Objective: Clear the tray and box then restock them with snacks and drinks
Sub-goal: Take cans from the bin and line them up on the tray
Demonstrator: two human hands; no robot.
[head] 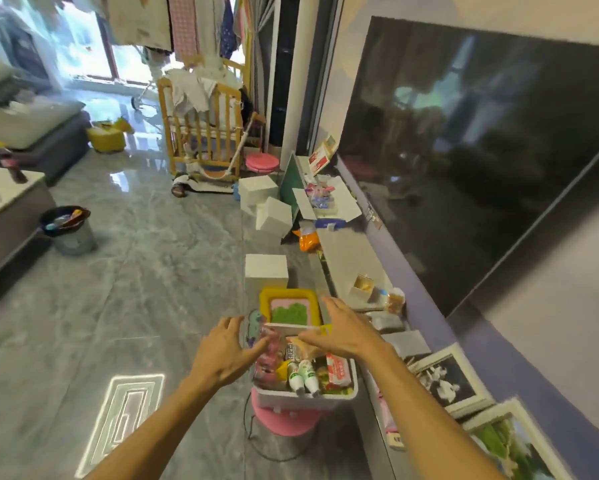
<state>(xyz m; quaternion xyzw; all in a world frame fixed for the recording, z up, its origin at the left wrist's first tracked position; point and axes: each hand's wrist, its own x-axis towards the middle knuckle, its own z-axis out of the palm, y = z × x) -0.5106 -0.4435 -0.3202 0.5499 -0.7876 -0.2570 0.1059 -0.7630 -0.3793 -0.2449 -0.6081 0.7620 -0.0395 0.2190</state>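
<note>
While reaching over full box (305, 393) on pink stool (284, 422), left hand (222, 355) and right hand (343, 332) spread open, gripping nothing; flanking yellow tray (265, 301) beyond, apparently to lift both sides level.

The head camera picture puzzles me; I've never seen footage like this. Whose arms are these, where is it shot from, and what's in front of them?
There is no machine: a person wears a wide-angle camera on the head, looking down at their own bare arms. The left hand and right hand reach, fingers spread, over a white box full of snacks and small bottles, standing on a pink stool. Neither hand clearly grips anything. Beyond sits a yellow tray with a pink and green item in it.
</note>
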